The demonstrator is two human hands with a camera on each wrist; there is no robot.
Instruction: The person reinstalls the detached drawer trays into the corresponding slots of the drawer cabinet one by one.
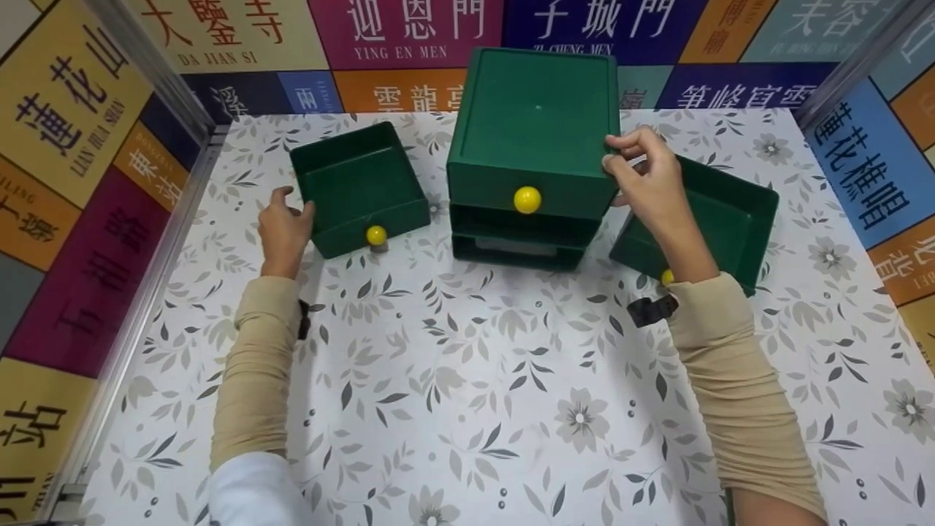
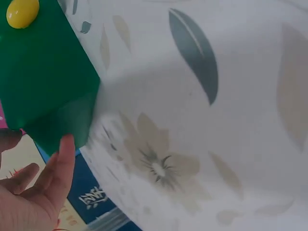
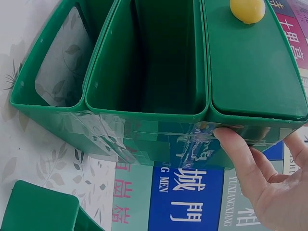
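in the head view, we saw the green cabinet [image 1: 537, 109] on the patterned counter [image 1: 467, 409], between the left drawer [image 1: 354, 183] and the right drawer [image 1: 730, 219]. the left grip [image 1: 283, 232] was loosely spread beside the left drawer, while the right grip [image 1: 650, 175] was pinching the cabinet's upper right edge. in the left wrist view, we could not tell whether the fingers [image 2: 66, 154] pressed the drawer. in the right wrist view, we saw the thumb [image 3: 233, 144] against the cabinet's side wall.
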